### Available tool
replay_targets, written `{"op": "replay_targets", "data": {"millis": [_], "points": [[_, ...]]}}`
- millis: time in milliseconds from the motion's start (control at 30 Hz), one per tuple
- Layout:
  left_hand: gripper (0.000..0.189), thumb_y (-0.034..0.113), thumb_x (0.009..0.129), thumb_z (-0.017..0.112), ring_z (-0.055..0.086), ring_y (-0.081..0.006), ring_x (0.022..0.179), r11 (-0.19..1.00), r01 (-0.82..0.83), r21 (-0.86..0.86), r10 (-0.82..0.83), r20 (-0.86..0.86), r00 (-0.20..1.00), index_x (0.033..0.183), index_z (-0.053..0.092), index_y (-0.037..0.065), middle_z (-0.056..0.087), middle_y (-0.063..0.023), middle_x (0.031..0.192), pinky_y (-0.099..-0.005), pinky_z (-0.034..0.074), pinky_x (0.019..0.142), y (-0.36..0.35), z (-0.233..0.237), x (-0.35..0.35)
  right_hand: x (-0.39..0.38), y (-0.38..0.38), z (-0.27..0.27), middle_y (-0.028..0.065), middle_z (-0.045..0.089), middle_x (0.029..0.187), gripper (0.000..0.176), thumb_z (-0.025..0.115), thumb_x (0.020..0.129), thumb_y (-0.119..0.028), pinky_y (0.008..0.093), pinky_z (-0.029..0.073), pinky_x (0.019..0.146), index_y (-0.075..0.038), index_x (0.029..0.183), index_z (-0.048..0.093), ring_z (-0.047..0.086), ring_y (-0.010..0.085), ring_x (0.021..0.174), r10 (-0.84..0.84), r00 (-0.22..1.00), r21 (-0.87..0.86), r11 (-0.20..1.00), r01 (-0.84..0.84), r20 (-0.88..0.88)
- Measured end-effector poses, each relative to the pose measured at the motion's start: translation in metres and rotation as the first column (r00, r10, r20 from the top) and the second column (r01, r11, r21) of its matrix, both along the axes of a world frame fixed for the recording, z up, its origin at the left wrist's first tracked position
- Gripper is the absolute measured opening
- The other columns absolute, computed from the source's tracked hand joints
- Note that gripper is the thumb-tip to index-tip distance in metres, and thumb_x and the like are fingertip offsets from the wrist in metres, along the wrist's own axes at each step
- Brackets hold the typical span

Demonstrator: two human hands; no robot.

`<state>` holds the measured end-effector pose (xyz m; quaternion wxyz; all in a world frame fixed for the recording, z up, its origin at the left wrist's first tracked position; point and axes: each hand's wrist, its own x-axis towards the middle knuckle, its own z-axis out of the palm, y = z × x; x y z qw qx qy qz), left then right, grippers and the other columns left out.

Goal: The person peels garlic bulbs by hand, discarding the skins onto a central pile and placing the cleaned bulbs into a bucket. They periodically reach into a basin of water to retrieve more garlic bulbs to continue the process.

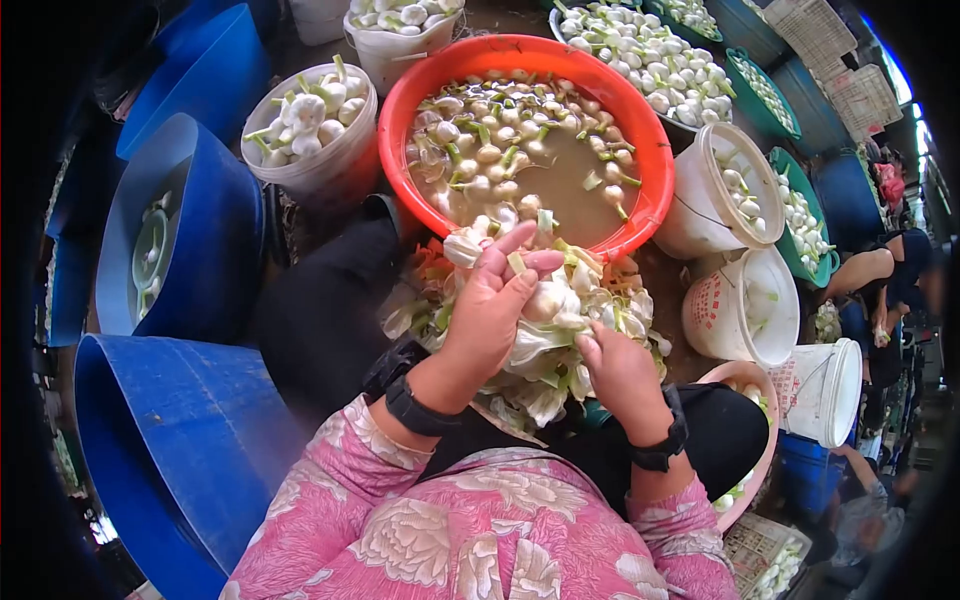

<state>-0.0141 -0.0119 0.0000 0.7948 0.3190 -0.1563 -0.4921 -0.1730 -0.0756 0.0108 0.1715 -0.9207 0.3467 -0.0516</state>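
Observation:
My left hand (490, 305) holds a white garlic bulb (545, 298) between thumb and fingers, just above a heap of peeled white and green skins (545, 385) lying in my lap. My right hand (618, 372) is curled against the bulb's lower side, pinching at its skin. Both wrists wear black bands below pink flowered sleeves. Straight ahead, a red basin (645, 130) holds murky water with several floating bulbs.
White buckets of bulbs (335, 165) (700, 215) flank the basin; emptier ones (720, 320) (830, 390) stand to the right. Blue tubs (215, 240) (170, 440) crowd the left. Green trays (820, 265) and another person (880, 275) are at the right.

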Motion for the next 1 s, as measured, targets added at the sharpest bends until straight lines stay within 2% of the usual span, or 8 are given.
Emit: {"op": "replay_targets", "data": {"millis": [100, 233, 333, 433, 500, 667, 700, 1000], "points": [[0.029, 0.007, 0.086, 0.042, 0.05, -0.0085, 0.084, 1.0, 0.011, -0.001, -0.01, 0.126, 0.992, 0.114, 0.041, 0.004, 0.053, -0.0065, 0.104, -0.0214, 0.042, 0.072, 0.007, 0.001, -0.003, 0.022, 0.01, 0.024, 0.0063, 0.056, 0.067, 0.026, 0.044, 0.086, -0.023, 0.0249, 0.043, 0.054, 0.0, 0.089, 0.053, 0.054, 0.0136, 0.059, -0.441, 0.859, 0.804, 0.591, 0.062, 0.259], [0.028, 0.014, 0.085, 0.045, 0.046, -0.0186, 0.105, 0.977, 0.185, -0.102, -0.174, 0.108, 0.979, 0.11, 0.044, 0.002, 0.048, -0.0137, 0.112, -0.0313, 0.035, 0.089, 0.012, 0.003, -0.004, 0.039, 0.012, 0.017, 0.0021, 0.057, 0.077, 0.026, 0.04, 0.089, -0.025, 0.0184, 0.04, 0.053, -0.003, 0.095, 0.05, 0.053, 0.0067, 0.064, -0.413, 0.835, 0.822, 0.564, -0.078, 0.362], [0.029, 0.017, 0.085, 0.045, 0.045, -0.0193, 0.106, 0.992, 0.111, -0.062, -0.122, -0.209, 0.97, 0.11, 0.044, 0.002, 0.048, -0.0137, 0.113, -0.0321, 0.034, 0.09, 0.011, 0.004, 0.013, 0.036, 0.004, 0.018, 0.0012, 0.055, 0.076, 0.024, 0.047, 0.085, -0.019, 0.0211, 0.042, 0.059, 0.001, 0.098, 0.05, 0.05, 0.0066, 0.066, -0.459, 0.82, 0.903, 0.401, -0.154, 0.344], [0.04, 0.013, 0.082, 0.051, 0.049, -0.015, 0.099, 0.9, 0.39, 0.195, -0.402, 0.026, 0.915, 0.118, 0.04, 0.002, 0.051, -0.0103, 0.109, -0.0275, 0.038, 0.085, 0.009, 0.01, 0.02, 0.034, -0.004, 0.017, 0.0071, 0.056, 0.074, 0.027, 0.049, 0.083, -0.015, 0.0232, 0.042, 0.057, 0.002, 0.105, 0.046, 0.053, 0.0113, 0.062, -0.058, 0.877, 0.434, 0.884, -0.177, 0.477], [0.047, 0.009, 0.078, 0.056, 0.052, -0.012, 0.094, 0.845, 0.488, 0.22, -0.519, 0.111, 0.848, 0.121, 0.037, 0.001, 0.051, -0.0076, 0.108, -0.0244, 0.041, 0.081, 0.009, 0.007, 0.017, 0.032, -0.009, 0.021, 0.0087, 0.056, 0.07, 0.029, 0.05, 0.082, -0.014, 0.0242, 0.041, 0.055, 0.002, 0.106, 0.046, 0.053, 0.0138, 0.059, 0.074, 0.908, 0.228, 0.956, -0.182, 0.412], [0.038, 0.008, 0.078, 0.057, 0.052, -0.0158, 0.094, 0.919, 0.369, 0.135, -0.36, -0.087, 0.929, 0.113, 0.042, 0.003, 0.053, -0.0072, 0.101, -0.0288, 0.04, 0.083, 0.004, -0.004, 0.01, 0.03, -0.007, 0.025, 0.0083, 0.054, 0.061, 0.022, 0.052, 0.08, -0.013, 0.0282, 0.04, 0.051, -0.001, 0.098, 0.05, 0.052, 0.0193, 0.052, -0.366, 0.818, 0.57, 0.82, 0.057, 0.444], [0.036, 0.007, 0.078, 0.057, 0.053, -0.0156, 0.092, 0.943, 0.324, 0.076, -0.313, -0.132, 0.941, 0.11, 0.043, 0.003, 0.054, -0.007, 0.099, -0.0283, 0.041, 0.082, 0.003, -0.005, 0.008, 0.025, -0.012, 0.022, 0.0092, 0.054, 0.062, 0.015, 0.051, 0.08, -0.015, 0.029, 0.04, 0.051, -0.002, 0.087, 0.052, 0.052, 0.0198, 0.052, -0.356, 0.869, 0.742, 0.67, -0.019, 0.343], [0.034, 0.007, 0.076, 0.058, 0.05, -0.0194, 0.098, 0.96, 0.277, 0.035, -0.27, -0.126, 0.955, 0.107, 0.044, 0.008, 0.053, -0.0066, 0.103, -0.0329, 0.039, 0.085, 0.008, -0.01, -0.006, 0.021, -0.002, 0.021, 0.0048, 0.05, 0.057, 0.018, 0.045, 0.084, -0.017, 0.024, 0.036, 0.046, -0.001, 0.076, 0.052, 0.046, 0.0106, 0.048, -0.29, 0.893, 0.816, 0.564, -0.131, 0.344]]}}
